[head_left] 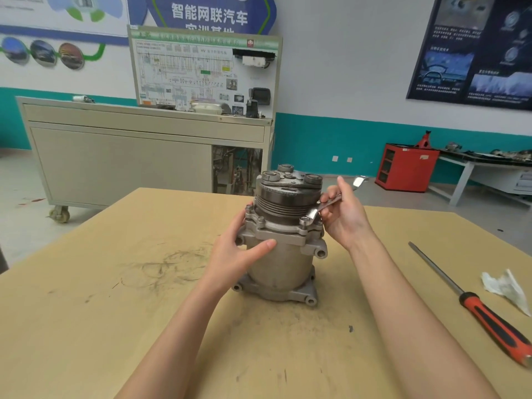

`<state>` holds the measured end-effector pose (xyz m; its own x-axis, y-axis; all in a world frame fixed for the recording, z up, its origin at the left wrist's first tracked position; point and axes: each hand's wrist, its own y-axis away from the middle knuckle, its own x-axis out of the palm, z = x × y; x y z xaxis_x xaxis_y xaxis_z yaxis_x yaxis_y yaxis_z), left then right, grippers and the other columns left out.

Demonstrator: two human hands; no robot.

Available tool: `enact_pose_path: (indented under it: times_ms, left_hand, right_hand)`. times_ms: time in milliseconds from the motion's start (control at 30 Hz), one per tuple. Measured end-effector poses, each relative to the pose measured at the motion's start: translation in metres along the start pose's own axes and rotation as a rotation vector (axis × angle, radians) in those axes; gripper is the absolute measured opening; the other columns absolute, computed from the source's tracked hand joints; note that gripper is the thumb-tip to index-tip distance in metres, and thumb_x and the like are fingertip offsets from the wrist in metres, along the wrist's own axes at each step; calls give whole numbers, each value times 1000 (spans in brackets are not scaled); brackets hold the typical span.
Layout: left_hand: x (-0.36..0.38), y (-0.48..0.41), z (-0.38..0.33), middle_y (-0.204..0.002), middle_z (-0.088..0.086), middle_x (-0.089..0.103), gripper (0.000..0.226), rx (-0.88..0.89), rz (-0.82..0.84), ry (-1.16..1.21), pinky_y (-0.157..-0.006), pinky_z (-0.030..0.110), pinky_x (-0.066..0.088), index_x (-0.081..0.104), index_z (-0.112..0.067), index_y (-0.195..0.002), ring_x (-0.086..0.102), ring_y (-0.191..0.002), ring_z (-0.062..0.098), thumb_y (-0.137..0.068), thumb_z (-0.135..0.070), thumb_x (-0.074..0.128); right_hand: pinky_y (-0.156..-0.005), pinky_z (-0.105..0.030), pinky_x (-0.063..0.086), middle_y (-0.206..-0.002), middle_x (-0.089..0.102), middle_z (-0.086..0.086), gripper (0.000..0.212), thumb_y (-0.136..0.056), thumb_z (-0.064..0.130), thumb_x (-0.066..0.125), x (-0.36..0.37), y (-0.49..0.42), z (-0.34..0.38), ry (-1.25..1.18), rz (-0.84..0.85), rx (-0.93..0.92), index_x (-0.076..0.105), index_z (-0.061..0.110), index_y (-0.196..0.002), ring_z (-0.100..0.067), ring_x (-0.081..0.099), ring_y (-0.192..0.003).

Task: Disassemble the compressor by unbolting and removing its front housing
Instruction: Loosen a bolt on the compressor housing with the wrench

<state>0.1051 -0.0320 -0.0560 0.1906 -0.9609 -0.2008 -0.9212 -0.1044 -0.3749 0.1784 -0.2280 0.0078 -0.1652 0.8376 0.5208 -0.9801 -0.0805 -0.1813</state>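
Bracing the compressor [283, 249] with the left hand [236, 251] wrapped around it so it won't spin, right hand [344, 217] gripping the wrench [325, 205] on the right bolt [302, 220].

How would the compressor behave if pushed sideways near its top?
Probably heavy for its size: the compressor looks all cast metal with a thick pulley on top. It stands on end on a narrow flange, so a push up high might tip it; the left hand bracing its body suggests that. On the smooth table it could slide or twist.
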Motion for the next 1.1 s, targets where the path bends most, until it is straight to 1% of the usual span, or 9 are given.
enact_pose_path:
  times_ms: [167,233,300,567,667,767,900,967,1100]
  left_hand:
    - [1,-2,5,-114,-48,49,71,12,9,12,-88,3,37,35,-61,-124,43,-112,-25,-66,-51,75]
    - [2,-3,8,-130,-29,52,79,18,20,26,-103,21,40,40,-47,-137,47,-125,-4,-66,-51,75]
    - [1,-3,6,-137,-19,52,85,28,19,18,-109,32,39,39,-39,-142,47,-127,2,-67,-50,76]
    - [0,-3,5,-142,-7,51,89,5,27,13,-109,44,40,36,-32,-148,49,-130,13,-71,-46,78]
    - [0,-3,5,-142,-7,51,84,5,24,8,-110,44,40,36,-31,-148,48,-130,12,-76,-40,79]
    - [0,-2,4,-144,-8,49,86,-1,25,4,-110,44,39,35,-31,-149,46,-131,10,-75,-42,77]
    - [1,-2,3,-140,-14,52,84,3,13,6,-110,42,39,37,-38,-145,47,-129,7,-72,-47,77]
    - [0,-2,1,-141,-13,51,93,-2,14,-3,-110,43,40,36,-37,-146,46,-129,6,-63,-57,73]
    - [0,-1,1,-142,-11,51,93,-1,30,8,-109,45,41,35,-38,-147,47,-130,9,-65,-56,74]
  right_hand:
    - [-39,-14,44,-55,62,-2,64,-97,49,39,-5,26,11,-201,-62,-101,60,17,-46,-8,56,-41]
    - [-43,-16,48,-59,67,-6,66,-98,48,37,0,45,15,-67,-107,-263,65,16,-47,-13,62,-45]
    - [-48,-19,52,-64,70,-9,64,-99,44,37,7,64,12,150,-112,-453,68,15,-52,-20,67,-51]
    - [-65,-26,57,-82,71,9,29,-97,44,46,7,107,-19,700,-18,-974,65,25,-87,-12,71,-74]
    - [-60,-25,57,-76,72,0,35,-97,31,43,3,95,-16,498,-37,-825,68,18,-75,-20,72,-67]
    - [-47,-20,51,-63,69,-8,51,-96,20,38,0,57,4,196,-99,-473,66,16,-55,-22,66,-50]
    - [-39,-17,45,-51,62,-5,41,-101,23,39,-1,7,8,175,-53,-37,51,9,-64,-13,58,-41]
    - [-39,-15,44,-51,61,-2,46,-100,29,42,-5,2,3,102,-10,27,56,11,-60,-9,57,-41]
    - [-41,-10,45,-65,68,-4,57,-98,39,44,-9,24,16,-179,41,-60,66,16,-51,-5,57,-44]
